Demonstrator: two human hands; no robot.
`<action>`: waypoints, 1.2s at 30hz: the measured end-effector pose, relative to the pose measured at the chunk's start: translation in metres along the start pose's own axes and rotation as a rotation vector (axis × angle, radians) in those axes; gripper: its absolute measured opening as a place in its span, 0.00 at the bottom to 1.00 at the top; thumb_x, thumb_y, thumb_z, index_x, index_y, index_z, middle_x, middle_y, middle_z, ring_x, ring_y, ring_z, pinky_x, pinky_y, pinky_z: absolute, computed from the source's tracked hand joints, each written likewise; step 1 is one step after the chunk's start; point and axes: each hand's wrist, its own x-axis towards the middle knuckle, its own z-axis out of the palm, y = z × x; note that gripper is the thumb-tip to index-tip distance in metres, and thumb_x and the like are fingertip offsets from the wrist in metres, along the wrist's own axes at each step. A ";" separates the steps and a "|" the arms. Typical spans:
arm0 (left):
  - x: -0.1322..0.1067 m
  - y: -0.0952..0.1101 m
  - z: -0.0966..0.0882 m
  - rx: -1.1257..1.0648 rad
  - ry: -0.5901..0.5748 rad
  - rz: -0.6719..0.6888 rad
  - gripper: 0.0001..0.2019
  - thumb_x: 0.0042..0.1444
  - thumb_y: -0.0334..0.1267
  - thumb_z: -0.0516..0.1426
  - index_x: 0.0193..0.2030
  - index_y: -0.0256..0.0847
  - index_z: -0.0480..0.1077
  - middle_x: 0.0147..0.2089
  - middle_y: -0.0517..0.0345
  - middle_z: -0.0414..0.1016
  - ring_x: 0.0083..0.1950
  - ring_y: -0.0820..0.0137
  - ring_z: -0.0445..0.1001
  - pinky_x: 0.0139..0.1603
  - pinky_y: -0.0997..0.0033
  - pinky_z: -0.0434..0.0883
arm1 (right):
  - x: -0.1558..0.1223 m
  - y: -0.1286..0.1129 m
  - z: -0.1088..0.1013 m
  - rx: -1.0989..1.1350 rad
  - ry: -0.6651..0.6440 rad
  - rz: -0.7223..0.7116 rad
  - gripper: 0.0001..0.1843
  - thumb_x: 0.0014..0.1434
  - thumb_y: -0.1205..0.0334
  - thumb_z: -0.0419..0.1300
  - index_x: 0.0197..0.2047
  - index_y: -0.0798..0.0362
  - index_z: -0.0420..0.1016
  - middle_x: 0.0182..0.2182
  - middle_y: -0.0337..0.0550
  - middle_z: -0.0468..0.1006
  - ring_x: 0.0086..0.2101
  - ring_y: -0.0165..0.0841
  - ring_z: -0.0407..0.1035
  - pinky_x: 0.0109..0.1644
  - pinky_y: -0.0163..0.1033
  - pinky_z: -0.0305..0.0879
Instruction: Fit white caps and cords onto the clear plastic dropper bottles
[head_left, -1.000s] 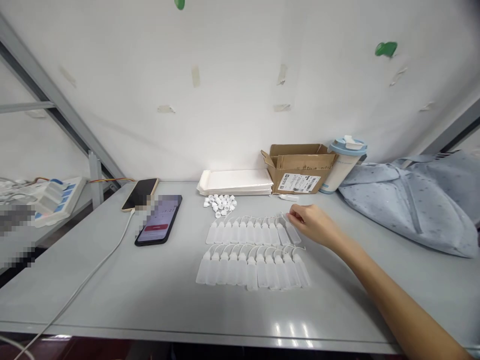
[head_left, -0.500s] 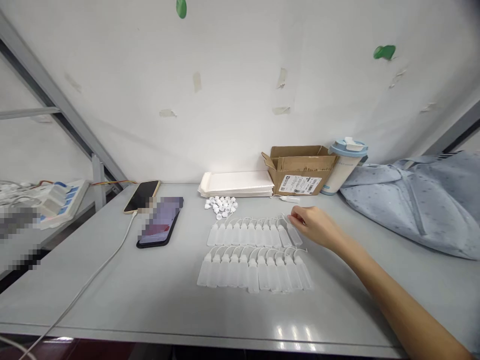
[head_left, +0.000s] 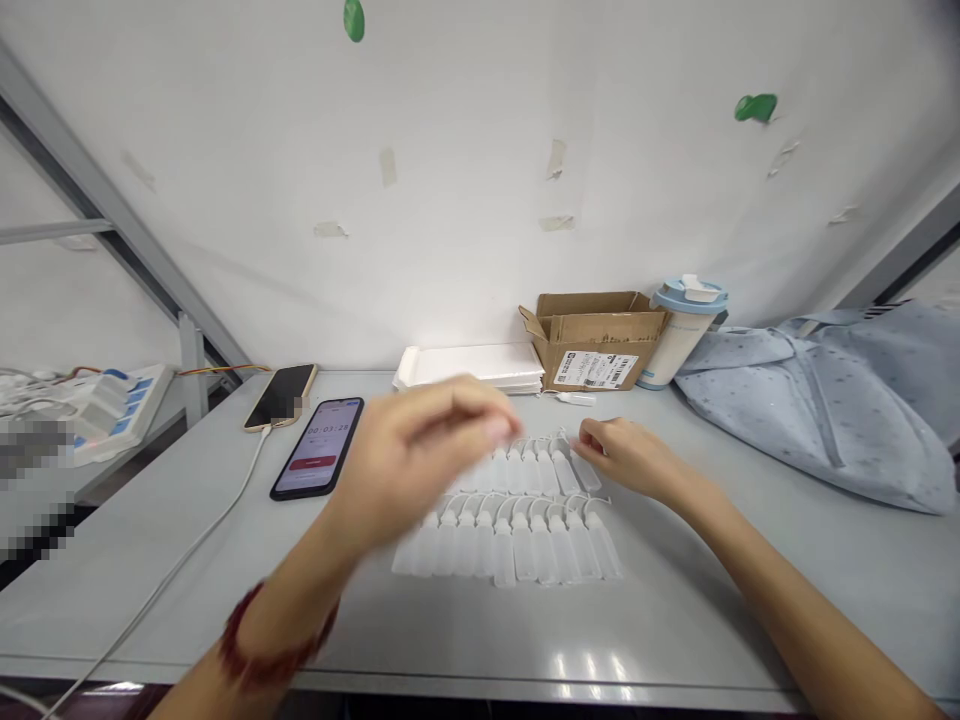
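White plastic bottles (head_left: 524,550) lie in two rows on the tabletop (head_left: 450,635); sorting out the far row (head_left: 529,474) looks like the current step. Right hand (head_left: 619,455) is curled at its end bottle (head_left: 587,475), can't tell if that grip's closed on it. Left hand (head_left: 409,458), blurry, is half open, seemingly empty. Next move probably needs a light touch.

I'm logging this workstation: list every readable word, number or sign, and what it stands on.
"00:03:28", slightly blurred: on the black-cased rectangular smartphone.
Lettering on its red on-screen button: too small to read.
Print and barcodes on the white paper label of the brown cardboard box: too small to read.
Dark marks above that label: too blurred to read.
Lettering on the white, blue-lidded cup: too small to read.
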 end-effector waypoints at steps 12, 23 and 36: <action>0.033 -0.152 -0.009 0.440 -0.207 -0.149 0.12 0.48 0.31 0.51 0.37 0.37 0.74 0.37 0.54 0.77 0.38 0.67 0.73 0.39 0.71 0.68 | -0.001 0.011 0.000 0.106 -0.163 -0.010 0.15 0.56 0.50 0.50 0.32 0.53 0.67 0.28 0.45 0.75 0.26 0.34 0.68 0.27 0.35 0.54; 0.033 -0.151 -0.008 0.442 -0.299 -0.185 0.14 0.49 0.37 0.52 0.39 0.38 0.74 0.32 0.56 0.74 0.34 0.67 0.71 0.35 0.73 0.65 | 0.001 0.007 0.003 0.031 -0.157 0.043 0.15 0.58 0.54 0.47 0.25 0.53 0.63 0.25 0.44 0.72 0.23 0.32 0.65 0.24 0.34 0.50; 0.031 -0.156 -0.007 0.423 -0.285 -0.154 0.16 0.51 0.40 0.51 0.43 0.40 0.73 0.33 0.55 0.73 0.33 0.66 0.71 0.34 0.72 0.66 | -0.003 0.014 0.002 0.009 -0.149 0.061 0.11 0.55 0.54 0.52 0.29 0.53 0.67 0.28 0.46 0.72 0.26 0.35 0.67 0.25 0.35 0.52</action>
